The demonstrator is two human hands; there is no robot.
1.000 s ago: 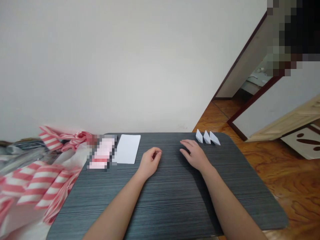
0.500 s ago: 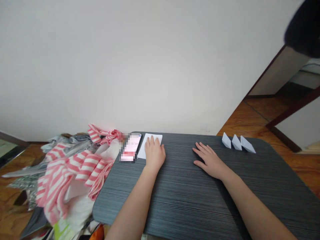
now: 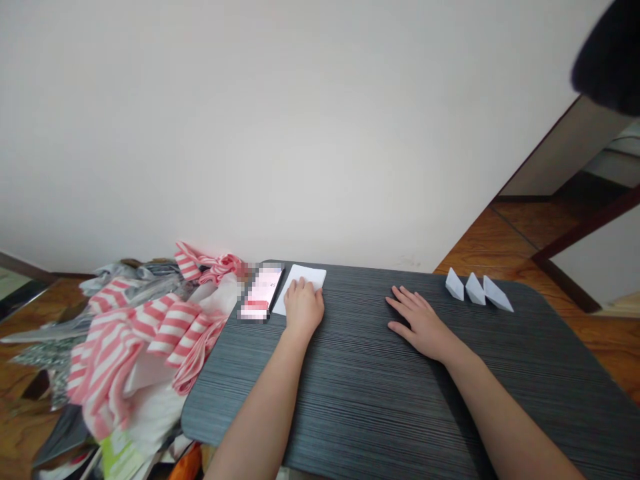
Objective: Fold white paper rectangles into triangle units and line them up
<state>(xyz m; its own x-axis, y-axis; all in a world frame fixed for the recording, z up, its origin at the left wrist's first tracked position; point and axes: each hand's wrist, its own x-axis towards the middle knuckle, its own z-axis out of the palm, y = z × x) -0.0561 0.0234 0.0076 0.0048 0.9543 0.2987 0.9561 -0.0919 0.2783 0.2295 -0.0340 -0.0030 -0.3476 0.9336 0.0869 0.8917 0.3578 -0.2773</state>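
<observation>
A small stack of white paper [image 3: 314,275] lies on the dark table [image 3: 350,400], against its far left side. My left hand [image 3: 304,308] rests on the stack's right part with its fingers bent and the tips touching the top sheet; nothing is lifted. Flat on the tabletop, fingers spread and holding nothing, lies my right hand [image 3: 417,323]. To the right of it stand three folded white paper pieces, a left one [image 3: 455,285], a middle one [image 3: 475,289] and a longer right one [image 3: 497,294], shaped like small boats.
Beside the paper stack lies a phone [image 3: 263,290] with a lit, blurred screen. A heap of red-and-white striped cloth [image 3: 135,333] and plastic bags fills the floor at left. A pale wall [image 3: 320,133] rises behind the table. A dark blurred shape [image 3: 610,60] hangs at upper right.
My left hand has drawn back slightly toward me over the paper, and its fingers have bent. My right hand stays where it was. The view has shifted a little.
</observation>
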